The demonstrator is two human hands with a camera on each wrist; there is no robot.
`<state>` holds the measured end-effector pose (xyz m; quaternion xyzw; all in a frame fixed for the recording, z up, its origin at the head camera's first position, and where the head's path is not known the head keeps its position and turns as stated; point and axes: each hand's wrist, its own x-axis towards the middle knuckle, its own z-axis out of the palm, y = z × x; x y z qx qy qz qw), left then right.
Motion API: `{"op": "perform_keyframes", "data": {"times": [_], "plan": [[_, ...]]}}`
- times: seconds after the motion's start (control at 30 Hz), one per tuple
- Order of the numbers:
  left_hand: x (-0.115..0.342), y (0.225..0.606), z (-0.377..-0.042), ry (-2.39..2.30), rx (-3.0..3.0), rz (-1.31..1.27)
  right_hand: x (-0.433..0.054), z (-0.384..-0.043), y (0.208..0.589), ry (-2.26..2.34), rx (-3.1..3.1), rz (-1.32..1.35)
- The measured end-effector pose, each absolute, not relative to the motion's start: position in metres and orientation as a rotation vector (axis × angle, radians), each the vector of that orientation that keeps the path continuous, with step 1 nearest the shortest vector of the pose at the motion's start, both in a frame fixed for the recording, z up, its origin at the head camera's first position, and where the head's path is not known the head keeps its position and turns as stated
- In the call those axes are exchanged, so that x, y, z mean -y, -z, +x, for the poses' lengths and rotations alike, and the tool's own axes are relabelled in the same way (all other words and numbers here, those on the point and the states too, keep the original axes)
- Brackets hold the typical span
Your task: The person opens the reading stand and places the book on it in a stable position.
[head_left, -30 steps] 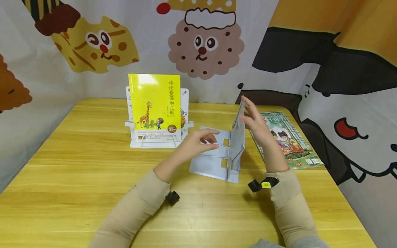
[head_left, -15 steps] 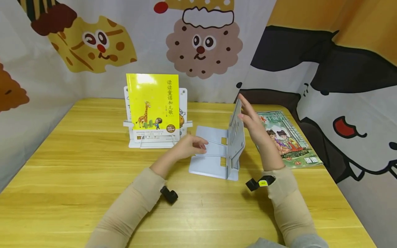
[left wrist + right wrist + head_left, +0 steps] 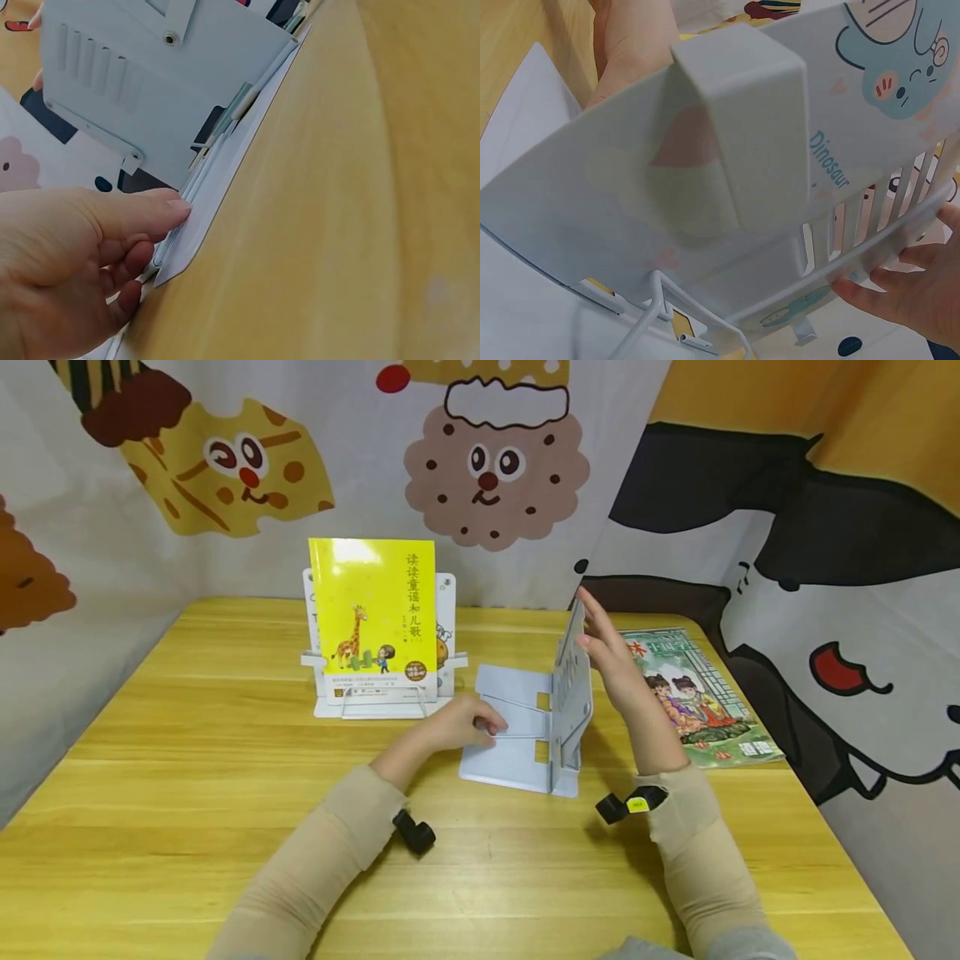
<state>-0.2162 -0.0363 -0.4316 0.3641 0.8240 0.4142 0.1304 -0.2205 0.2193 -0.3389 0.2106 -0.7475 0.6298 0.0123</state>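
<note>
A pale metal book stand (image 3: 510, 764) rests on the table with its back panel (image 3: 572, 693) raised. The right wrist view shows a dinosaur print and slots on the panel, with a clip (image 3: 761, 127) at its edge. My left hand (image 3: 461, 724) is at the base's left end; in the left wrist view its thumb and bent fingers (image 3: 127, 259) pinch at the wire support lying along the base. My right hand (image 3: 618, 664) touches the panel's outer side and upper edge with fairly straight fingers (image 3: 877, 292).
A yellow children's book (image 3: 375, 610) stands on another white book stand (image 3: 446, 635) at the back left. A green illustrated magazine (image 3: 697, 710) lies flat to the right, partly behind the right forearm. A cartoon-print curtain (image 3: 360, 460) hangs behind the wooden table (image 3: 187, 777).
My left hand has come down and slightly left, from over the base to its left end, its fingers curling in. The panel and right hand shifted slightly, then held still.
</note>
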Motion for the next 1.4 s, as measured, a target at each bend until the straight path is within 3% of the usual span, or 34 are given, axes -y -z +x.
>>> {"op": "perform_keyframes", "data": {"times": [0.4, 0.87, 1.4], "plan": [[0.034, 0.428, -0.216, -1.123, -2.402, 1.018, -0.219, -0.222, 0.34, -1.965, 2.309, 0.684], [0.042, 0.436, -0.219, -1.429, -2.228, 0.835, -0.209, -0.222, 0.34, -1.936, 2.334, 0.644], [0.044, 0.438, -0.219, -1.543, -2.144, 0.809, -0.179, -0.221, 0.335, -1.852, 2.431, 0.648]]}}
